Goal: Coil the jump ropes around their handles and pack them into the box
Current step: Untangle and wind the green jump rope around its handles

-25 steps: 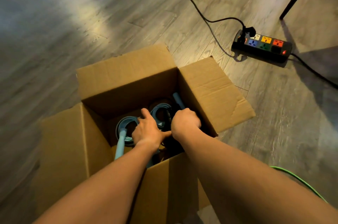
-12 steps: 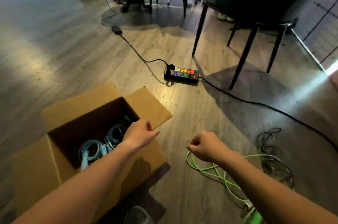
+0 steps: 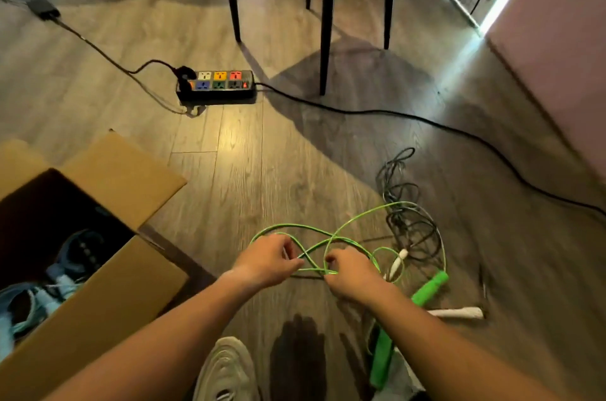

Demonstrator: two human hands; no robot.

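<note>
A green jump rope [image 3: 357,220] lies in loose loops on the wood floor, its two green handles [image 3: 429,292] at the lower right. My left hand [image 3: 267,261] and my right hand [image 3: 352,272] both pinch the green cord where the loops cross. A dark rope [image 3: 408,220] with white handles [image 3: 459,312] lies tangled just right of it. The open cardboard box [image 3: 108,299] stands at the lower left and holds coiled blue jump ropes [image 3: 62,272].
A power strip [image 3: 216,86] with coloured sockets sits on the floor ahead, its black cable [image 3: 426,120] running right. Black chair legs [image 3: 326,23] stand behind it. A pink wall [image 3: 557,40] rises at the right. My white shoe [image 3: 226,371] is at the bottom.
Both hands left the box, where they had set down the blue ropes, and swung right to the green rope. They now grip its cord.
</note>
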